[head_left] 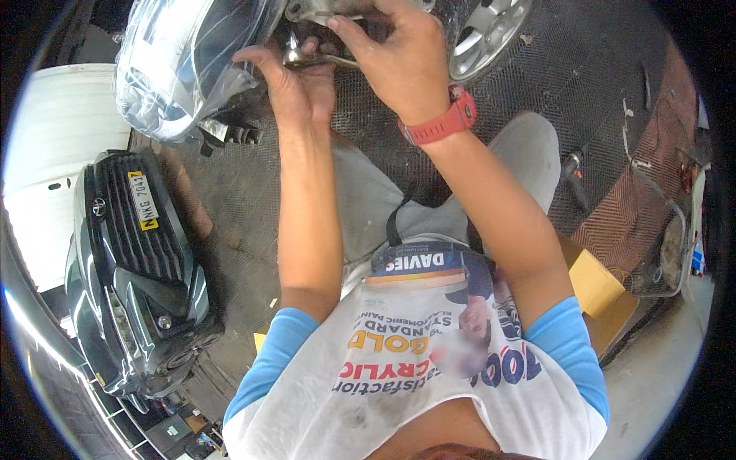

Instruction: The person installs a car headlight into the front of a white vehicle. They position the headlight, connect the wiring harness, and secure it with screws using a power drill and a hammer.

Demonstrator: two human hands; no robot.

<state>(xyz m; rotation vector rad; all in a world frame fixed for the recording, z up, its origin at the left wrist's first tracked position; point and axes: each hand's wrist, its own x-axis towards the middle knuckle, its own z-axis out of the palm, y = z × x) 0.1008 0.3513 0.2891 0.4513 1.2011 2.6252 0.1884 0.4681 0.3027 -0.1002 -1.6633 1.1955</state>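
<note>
Evidently rigid: the ratchet-like metal tool (294, 57), upper centre, looks to be all steel, so prob. stiff, dense for its size & hard to break; its polished finish may turn slippery w/ grease. Best hold, by judgement, is along the slim shank, w/ the rounded head steadied from below.

Position: the head lies just above the L hand (303, 90), whose palm faces up; fingertips curl up behind the tool, while the thumb stands apart, out toward the clear plastic film (241, 80) at its side. Whether those fingers clamp the tool or merely support it, can't tell. The shank runs rightward, its far end passing out of sight behind the R hand (402, 65).

R thumb & fingers lie above the shank, close to a pale metal bracket (314, 11); the fingertips are partly cut off by the upper edge, so grip vs. light contact: can't tell. A spoked wheel (491, 34) stands to the right.
</note>
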